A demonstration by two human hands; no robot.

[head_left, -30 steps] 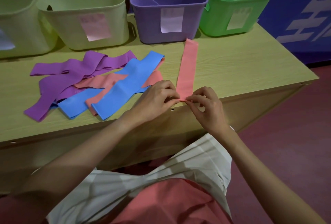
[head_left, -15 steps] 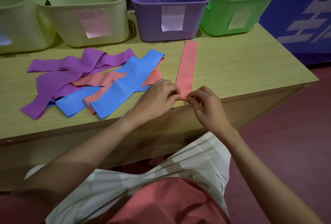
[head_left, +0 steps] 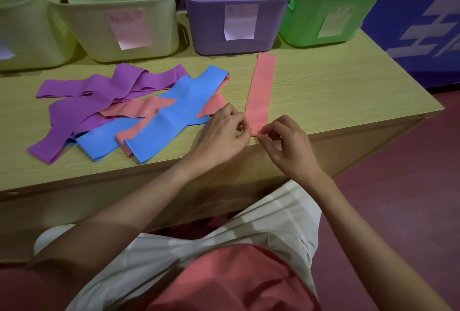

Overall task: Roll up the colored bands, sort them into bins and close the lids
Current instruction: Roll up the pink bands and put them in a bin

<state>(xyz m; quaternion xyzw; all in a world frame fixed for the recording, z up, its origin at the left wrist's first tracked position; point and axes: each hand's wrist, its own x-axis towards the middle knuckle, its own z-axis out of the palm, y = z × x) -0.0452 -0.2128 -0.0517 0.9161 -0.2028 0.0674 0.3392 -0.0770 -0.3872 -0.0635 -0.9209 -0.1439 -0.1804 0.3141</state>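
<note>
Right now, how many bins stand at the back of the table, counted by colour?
Pale green bins: 2
Purple bin: 1
Bright green bin: 1
Total: 4

Four plastic bins are sitting in a row on the wooden table [head_left: 323, 91]: two pale yellow-green bins [head_left: 117, 12], one purple bin [head_left: 234, 12] and one bright green bin [head_left: 331, 7]. Stretchy flat bands are lying in front: about two purple bands [head_left: 82, 109], two blue bands [head_left: 174, 116] and two pink bands [head_left: 261, 91]. Two hands are showing.
</note>
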